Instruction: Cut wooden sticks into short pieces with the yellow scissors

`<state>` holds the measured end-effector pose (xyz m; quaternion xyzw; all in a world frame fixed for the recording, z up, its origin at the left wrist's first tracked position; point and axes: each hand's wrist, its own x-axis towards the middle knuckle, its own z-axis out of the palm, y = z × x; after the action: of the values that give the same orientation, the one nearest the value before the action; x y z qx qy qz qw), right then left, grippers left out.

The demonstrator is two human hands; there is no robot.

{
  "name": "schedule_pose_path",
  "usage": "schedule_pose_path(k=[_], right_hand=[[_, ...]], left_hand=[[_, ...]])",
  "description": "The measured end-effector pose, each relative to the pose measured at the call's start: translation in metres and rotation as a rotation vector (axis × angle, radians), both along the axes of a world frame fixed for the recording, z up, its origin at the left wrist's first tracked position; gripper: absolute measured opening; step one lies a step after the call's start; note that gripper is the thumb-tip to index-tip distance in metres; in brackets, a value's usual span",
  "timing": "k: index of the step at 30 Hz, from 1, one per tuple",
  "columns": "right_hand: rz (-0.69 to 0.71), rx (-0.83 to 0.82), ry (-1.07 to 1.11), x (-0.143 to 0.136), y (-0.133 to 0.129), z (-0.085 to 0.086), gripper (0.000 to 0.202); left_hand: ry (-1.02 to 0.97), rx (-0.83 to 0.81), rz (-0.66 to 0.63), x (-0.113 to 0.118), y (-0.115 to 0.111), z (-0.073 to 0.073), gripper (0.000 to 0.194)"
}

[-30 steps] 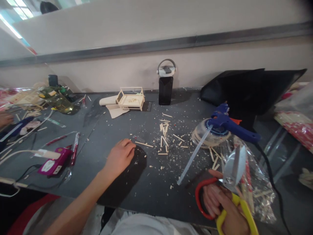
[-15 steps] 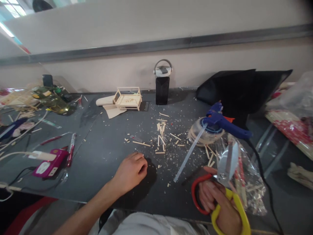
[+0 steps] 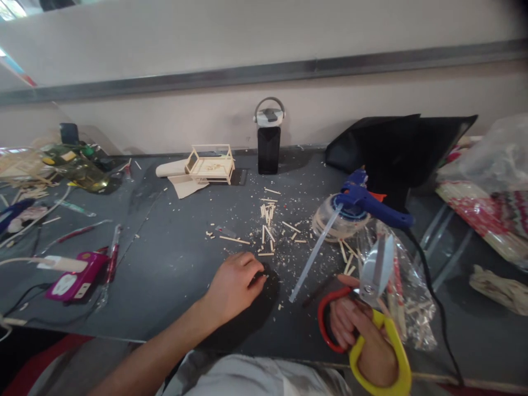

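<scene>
My right hand (image 3: 365, 335) is closed around the scissors (image 3: 377, 272), its fingers through the red and yellow handle loops. The metal blades point up and away from me. My left hand (image 3: 237, 286) is low over the dark table, fingers curled, with a small gap between thumb and index fingertip. A tiny wood offcut lies right at these fingertips; I cannot tell whether they touch it. Just beyond lie several short wooden sticks (image 3: 268, 234) among crumbs. To their right, a blue glue gun (image 3: 363, 201) rests on a round clear container (image 3: 324, 223), a long glue stick (image 3: 315, 253) slanting from it.
A small wooden stick model (image 3: 212, 168) stands at the back, beside a bottle (image 3: 268, 143) with a phone-like black slab before it. On the left are a magenta power adapter (image 3: 76, 278) and a greenish bottle (image 3: 84, 170). Plastic packets (image 3: 423, 308) and a black cord lie right.
My left hand has moved right and slightly forward, its fingertips reaching the tiny wood offcut. My right hand still holds the scissors. The whole view has shifted slightly.
</scene>
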<state>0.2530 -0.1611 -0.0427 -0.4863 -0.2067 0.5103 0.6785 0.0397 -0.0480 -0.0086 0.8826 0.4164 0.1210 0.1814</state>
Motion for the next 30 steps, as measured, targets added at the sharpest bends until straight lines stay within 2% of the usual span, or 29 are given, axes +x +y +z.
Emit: schedule_pose_path(k=[6, 11, 14, 18, 22, 25, 30], right_hand=[[-0.037, -0.056, 0.1, 0.0, 0.0, 0.001, 0.034], [-0.034, -0.018, 0.066, -0.002, 0.001, 0.003, 0.038], [-0.04, -0.024, 0.057, -0.004, 0.002, 0.006, 0.039], [-0.037, -0.016, 0.053, -0.004, 0.002, 0.005, 0.038], [-0.022, -0.011, 0.072, -0.003, 0.001, 0.003, 0.039], [-0.035, -0.014, 0.062, -0.003, 0.0, 0.002, 0.042], [-0.008, 0.0, 0.077, -0.001, 0.0, -0.006, 0.049]], left_hand=[[0.089, -0.025, -0.066, 0.009, 0.0, 0.004, 0.016], [0.074, -0.1, -0.032, 0.009, 0.004, 0.009, 0.014], [0.019, -0.105, -0.012, 0.008, 0.014, 0.012, 0.019], [-0.03, -0.048, -0.007, 0.012, 0.039, 0.012, 0.029], [0.034, 0.014, -0.144, 0.023, 0.064, 0.01, 0.029], [0.071, 0.0, -0.251, 0.03, 0.074, 0.01, 0.025], [0.023, -0.066, -0.283, 0.031, 0.08, 0.01, 0.017]])
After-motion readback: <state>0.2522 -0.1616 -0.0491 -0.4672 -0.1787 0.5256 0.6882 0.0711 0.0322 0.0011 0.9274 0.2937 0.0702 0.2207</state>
